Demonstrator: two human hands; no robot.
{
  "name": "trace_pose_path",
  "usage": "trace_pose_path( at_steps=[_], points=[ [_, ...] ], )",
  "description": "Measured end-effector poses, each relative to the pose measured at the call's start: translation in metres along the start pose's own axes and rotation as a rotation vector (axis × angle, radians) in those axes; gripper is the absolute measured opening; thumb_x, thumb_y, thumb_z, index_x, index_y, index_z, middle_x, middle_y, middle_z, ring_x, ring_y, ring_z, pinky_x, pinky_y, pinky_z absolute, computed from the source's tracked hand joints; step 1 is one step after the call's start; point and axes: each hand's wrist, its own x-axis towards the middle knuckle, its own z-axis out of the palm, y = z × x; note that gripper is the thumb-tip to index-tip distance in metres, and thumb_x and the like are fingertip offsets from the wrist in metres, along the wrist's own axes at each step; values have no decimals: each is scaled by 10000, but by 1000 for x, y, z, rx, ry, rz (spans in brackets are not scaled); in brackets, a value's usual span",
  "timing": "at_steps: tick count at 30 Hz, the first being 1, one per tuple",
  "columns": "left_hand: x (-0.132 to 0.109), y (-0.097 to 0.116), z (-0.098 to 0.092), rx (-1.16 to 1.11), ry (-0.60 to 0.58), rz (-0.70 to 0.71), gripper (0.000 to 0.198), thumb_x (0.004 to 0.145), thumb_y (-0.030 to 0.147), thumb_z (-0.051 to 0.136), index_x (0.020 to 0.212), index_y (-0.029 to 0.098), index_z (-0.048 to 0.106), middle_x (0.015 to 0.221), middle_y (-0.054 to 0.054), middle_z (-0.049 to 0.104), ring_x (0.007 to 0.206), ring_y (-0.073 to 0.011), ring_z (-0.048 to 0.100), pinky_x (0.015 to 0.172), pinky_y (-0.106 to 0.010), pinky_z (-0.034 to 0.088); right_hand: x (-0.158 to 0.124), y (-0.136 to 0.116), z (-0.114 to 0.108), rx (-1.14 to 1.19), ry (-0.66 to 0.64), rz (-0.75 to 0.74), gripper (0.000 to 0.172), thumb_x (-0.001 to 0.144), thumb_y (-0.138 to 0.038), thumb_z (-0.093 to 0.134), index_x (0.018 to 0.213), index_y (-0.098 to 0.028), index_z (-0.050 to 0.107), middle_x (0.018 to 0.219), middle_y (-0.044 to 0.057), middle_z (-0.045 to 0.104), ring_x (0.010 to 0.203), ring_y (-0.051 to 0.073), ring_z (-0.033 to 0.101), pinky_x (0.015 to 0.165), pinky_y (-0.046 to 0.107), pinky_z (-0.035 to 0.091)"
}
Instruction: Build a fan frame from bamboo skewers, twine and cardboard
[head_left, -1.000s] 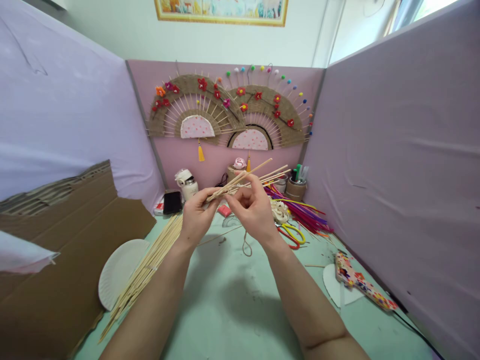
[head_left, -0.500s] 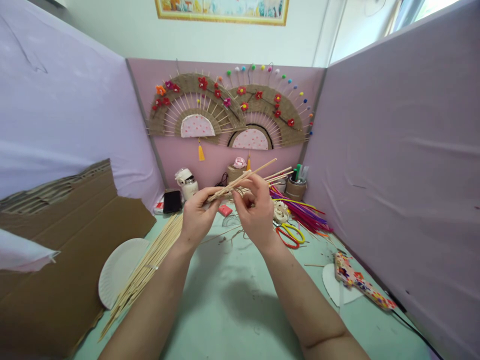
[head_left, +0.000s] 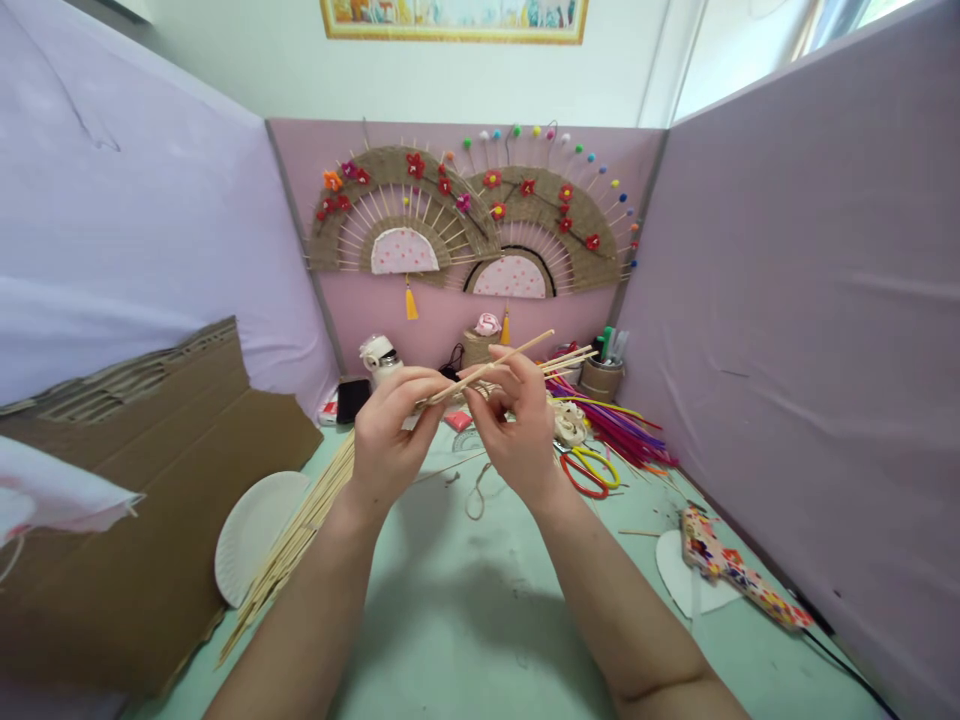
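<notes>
My left hand [head_left: 391, 432] is closed around the near end of a few thin bamboo sticks [head_left: 529, 346], lifted above the table and pointing up to the right. My right hand [head_left: 517, 428] is pinched against the same sticks, thumb and forefinger together at a strand of twine [head_left: 475, 498] that dangles in a loop below. Fingers hide most of the spot where twine and sticks meet. Further stick ends [head_left: 570, 362] poke out behind my right hand.
Bundled bamboo sticks [head_left: 300, 530], a paper plate [head_left: 251, 535] and cardboard [head_left: 150, 520] lie left. At right are scissors [head_left: 592, 470], pipe cleaners [head_left: 622, 430] and a flowered glue gun [head_left: 739, 570] with a cord. Decorated fans [head_left: 405, 160] hang on the back panel.
The sticks have tilted slightly flatter, and my left fingers have moved farther over them. A twine loop now hangs lower beneath the hands. The whole view has shifted slightly.
</notes>
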Motion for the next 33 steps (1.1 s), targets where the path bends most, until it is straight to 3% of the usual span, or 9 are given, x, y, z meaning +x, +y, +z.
trace_pose_path(
  at_steps=[10,22,27,33],
  points=[
    [2,1,-7,50,-47,53,172,842,83,635,965,204,643,909,-43,658,875,-156,629,770,-294,511,-1,-1,0,24,-39,15,436,895,-197,562,1278,-291,376,971,-3,682,474,62,436,463,237,377],
    [2,4,-5,65,13,16,109,853,101,622,898,199,637,844,-30,660,819,-149,618,733,-287,503,-2,-3,-1,60,-72,-18,504,865,-155,584,1298,-311,379,1090,22,654,495,53,435,447,227,366],
    [1,4,-3,79,7,30,121,851,88,617,894,201,627,836,-19,655,806,-141,616,731,-274,492,-2,-2,0,78,-73,-17,497,876,-157,566,1304,-295,357,984,3,665,542,64,498,473,215,385],
    [0,5,-1,84,16,37,69,870,136,599,875,205,604,811,-20,648,782,-152,606,726,-289,484,-2,-4,-2,108,-78,8,499,878,-182,574,1304,-297,339,950,-13,669,484,48,464,462,216,376]
  ],
)
